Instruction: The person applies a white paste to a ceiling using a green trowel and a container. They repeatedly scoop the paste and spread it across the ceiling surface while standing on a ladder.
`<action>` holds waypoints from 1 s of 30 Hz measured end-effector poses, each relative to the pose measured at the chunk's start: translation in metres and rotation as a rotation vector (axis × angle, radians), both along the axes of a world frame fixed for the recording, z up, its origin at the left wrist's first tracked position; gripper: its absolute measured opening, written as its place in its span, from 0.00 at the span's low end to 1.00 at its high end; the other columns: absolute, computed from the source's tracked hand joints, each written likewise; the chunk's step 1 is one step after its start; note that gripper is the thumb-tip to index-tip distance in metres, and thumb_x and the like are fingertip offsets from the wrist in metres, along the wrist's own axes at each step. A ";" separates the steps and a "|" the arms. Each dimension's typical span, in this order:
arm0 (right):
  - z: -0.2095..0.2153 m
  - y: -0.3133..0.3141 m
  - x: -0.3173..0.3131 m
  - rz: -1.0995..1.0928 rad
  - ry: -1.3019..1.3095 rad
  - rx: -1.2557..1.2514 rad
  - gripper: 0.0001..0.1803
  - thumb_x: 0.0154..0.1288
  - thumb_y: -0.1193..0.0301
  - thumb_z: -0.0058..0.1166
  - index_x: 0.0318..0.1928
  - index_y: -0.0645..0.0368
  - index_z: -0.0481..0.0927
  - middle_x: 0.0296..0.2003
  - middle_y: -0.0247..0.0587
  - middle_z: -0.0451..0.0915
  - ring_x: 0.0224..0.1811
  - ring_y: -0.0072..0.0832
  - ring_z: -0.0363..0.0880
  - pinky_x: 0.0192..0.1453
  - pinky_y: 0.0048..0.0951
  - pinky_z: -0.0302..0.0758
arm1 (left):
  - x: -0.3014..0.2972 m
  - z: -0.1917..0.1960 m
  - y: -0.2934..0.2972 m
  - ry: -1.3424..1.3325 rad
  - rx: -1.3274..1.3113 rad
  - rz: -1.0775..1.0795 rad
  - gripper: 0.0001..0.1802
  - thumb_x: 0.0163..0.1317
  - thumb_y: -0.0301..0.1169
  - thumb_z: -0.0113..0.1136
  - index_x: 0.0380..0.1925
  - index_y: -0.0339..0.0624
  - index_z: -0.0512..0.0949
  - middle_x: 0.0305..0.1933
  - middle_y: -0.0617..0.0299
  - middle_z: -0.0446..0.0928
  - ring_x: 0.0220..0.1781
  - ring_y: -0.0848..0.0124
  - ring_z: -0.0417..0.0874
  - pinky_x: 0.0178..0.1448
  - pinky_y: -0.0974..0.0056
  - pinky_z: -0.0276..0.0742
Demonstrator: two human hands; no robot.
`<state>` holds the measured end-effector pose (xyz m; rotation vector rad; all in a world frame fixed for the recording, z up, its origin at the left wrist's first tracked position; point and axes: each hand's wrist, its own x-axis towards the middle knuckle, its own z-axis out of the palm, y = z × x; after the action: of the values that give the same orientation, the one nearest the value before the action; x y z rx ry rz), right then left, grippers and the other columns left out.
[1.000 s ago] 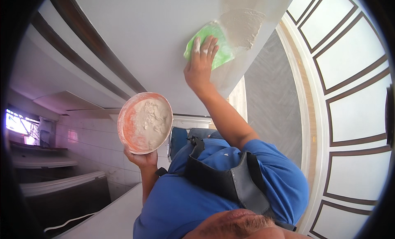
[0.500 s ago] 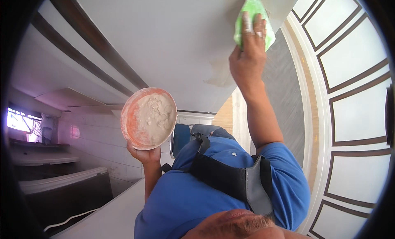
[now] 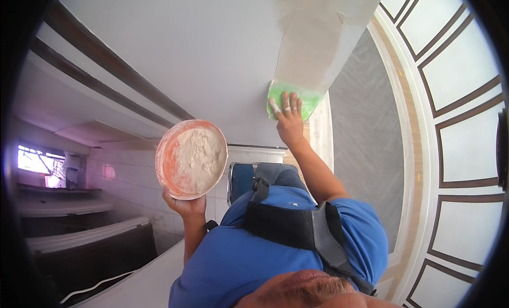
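My left hand (image 3: 184,204) grips an orange bowl (image 3: 170,154) from its near side. Thick off-white filler paste (image 3: 202,155) fills much of the bowl, heaped in lumps. Under the fingers of my right hand (image 3: 290,117) lies a flat green plastic spreader (image 3: 307,100), pressed to the white wall (image 3: 212,48). The fingers have white smears on them; the thumb side is partly hidden. Above the spreader a damp, beige band of filler (image 3: 310,48) runs along the wall close to its right edge.
A blue chair (image 3: 243,180) stands beyond my body, below the wall. White panels with dark frames (image 3: 469,151) line the right side, past a grey floor (image 3: 366,143). At left are dark wall strips (image 3: 114,53), a bright window (image 3: 40,159) and a dark cabinet (image 3: 95,252).
My right hand has drawn the spreader down the wall toward me, leaving a smooth beige band behind it. The bowl in my left hand stays almost in place.
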<state>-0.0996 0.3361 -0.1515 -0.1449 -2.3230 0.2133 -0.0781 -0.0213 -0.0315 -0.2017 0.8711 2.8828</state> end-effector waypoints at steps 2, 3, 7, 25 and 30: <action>-0.049 -0.006 0.006 0.044 -0.106 -0.018 0.43 0.58 0.84 0.51 0.74 0.40 0.70 0.80 0.51 0.54 0.83 0.55 0.46 0.83 0.57 0.46 | 0.001 0.001 -0.001 -0.004 -0.023 -0.004 0.41 0.63 0.53 0.56 0.73 0.44 0.64 0.76 0.54 0.66 0.77 0.53 0.66 0.78 0.43 0.64; -0.059 -0.010 0.012 0.052 -0.142 -0.039 0.43 0.57 0.84 0.52 0.75 0.40 0.69 0.79 0.51 0.54 0.83 0.55 0.46 0.84 0.58 0.46 | 0.000 0.003 0.000 0.008 -0.018 -0.013 0.41 0.63 0.52 0.56 0.73 0.44 0.65 0.76 0.54 0.66 0.77 0.53 0.66 0.78 0.42 0.64; -0.057 -0.025 0.032 0.086 -0.249 -0.133 0.45 0.56 0.85 0.53 0.75 0.42 0.68 0.79 0.53 0.55 0.82 0.56 0.47 0.84 0.57 0.46 | -0.001 0.009 0.003 0.040 0.007 -0.025 0.40 0.64 0.51 0.57 0.73 0.44 0.65 0.76 0.53 0.66 0.77 0.53 0.66 0.79 0.41 0.63; 0.281 -0.015 0.032 0.055 0.449 -0.469 0.39 0.64 0.89 0.39 0.77 0.75 0.49 0.74 0.77 0.55 0.79 0.64 0.53 0.80 0.46 0.56 | 0.001 0.005 0.005 0.058 0.149 -0.035 0.40 0.65 0.51 0.57 0.74 0.45 0.63 0.77 0.53 0.64 0.78 0.52 0.64 0.80 0.41 0.62; 0.279 -0.020 0.007 -0.057 0.308 -0.299 0.40 0.63 0.86 0.47 0.77 0.67 0.56 0.70 0.67 0.67 0.69 0.55 0.71 0.71 0.45 0.70 | 0.001 0.011 0.008 0.033 0.112 0.007 0.40 0.66 0.51 0.56 0.74 0.44 0.63 0.77 0.52 0.64 0.78 0.52 0.65 0.79 0.42 0.64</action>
<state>-0.0924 0.3164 0.1277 -0.3043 -1.9677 0.5169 -0.0767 -0.0130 -0.0204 -0.1470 0.7131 2.9383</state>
